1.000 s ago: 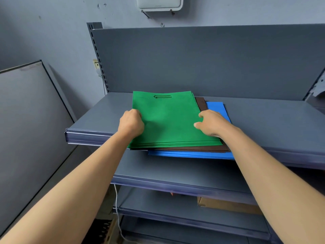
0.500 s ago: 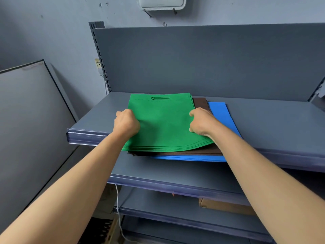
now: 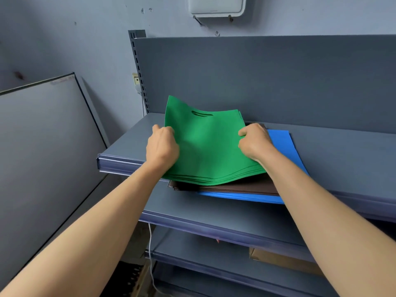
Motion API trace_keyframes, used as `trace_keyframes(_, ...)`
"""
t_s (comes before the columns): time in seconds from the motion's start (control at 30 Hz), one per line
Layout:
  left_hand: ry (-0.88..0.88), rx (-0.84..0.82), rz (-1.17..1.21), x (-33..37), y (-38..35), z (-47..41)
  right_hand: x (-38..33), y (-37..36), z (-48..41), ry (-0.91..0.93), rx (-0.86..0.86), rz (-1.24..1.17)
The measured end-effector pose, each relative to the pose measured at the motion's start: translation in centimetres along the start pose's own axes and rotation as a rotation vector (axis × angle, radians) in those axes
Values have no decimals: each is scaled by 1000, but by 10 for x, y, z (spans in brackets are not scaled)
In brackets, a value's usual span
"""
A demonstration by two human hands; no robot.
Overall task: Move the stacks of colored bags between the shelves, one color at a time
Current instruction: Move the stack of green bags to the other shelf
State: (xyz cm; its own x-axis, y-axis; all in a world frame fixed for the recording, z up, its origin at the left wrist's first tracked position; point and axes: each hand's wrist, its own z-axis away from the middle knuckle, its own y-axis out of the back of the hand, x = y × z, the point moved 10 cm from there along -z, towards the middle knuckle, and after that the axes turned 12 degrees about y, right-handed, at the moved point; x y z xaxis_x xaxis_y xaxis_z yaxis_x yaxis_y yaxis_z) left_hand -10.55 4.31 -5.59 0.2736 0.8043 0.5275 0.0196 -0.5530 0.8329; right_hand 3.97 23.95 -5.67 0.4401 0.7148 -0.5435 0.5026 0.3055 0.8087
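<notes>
A stack of green bags [image 3: 205, 144] with a cut-out handle is raised off the pile on the top shelf [image 3: 342, 151], its far end tilted upward. My left hand [image 3: 161, 146] grips its left edge and my right hand [image 3: 254, 141] grips its right edge. Beneath it lie a brown stack [image 3: 242, 186] and, at the bottom, a blue stack [image 3: 282, 146] that juts over the shelf's front lip.
A second grey shelf [image 3: 214, 213] sits directly below, with lower shelves under it holding a cardboard box [image 3: 278, 259]. A grey panel [image 3: 42, 136] leans against the wall at left. The shelf's back panel [image 3: 278, 78] rises behind the bags. A white cable [image 3: 151, 254] hangs down.
Both hands have closed on the green stack's side edges and lifted it off the brown bags, tipping its far end up. The brown and blue stacks stay in place.
</notes>
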Motion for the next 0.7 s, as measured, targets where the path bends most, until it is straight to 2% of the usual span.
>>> trace_keyframes(0.23, -44, 231, 146, 8, 64, 14, -63, 35, 3, 242, 149, 27)
trace_keyframes(0.5, -3, 324, 191, 1, 94, 59, -77, 51, 29, 390, 260, -168)
trace_keyframes(0.7, 81, 408, 190, -13, 121, 105, -94, 58, 60, 525, 253, -282)
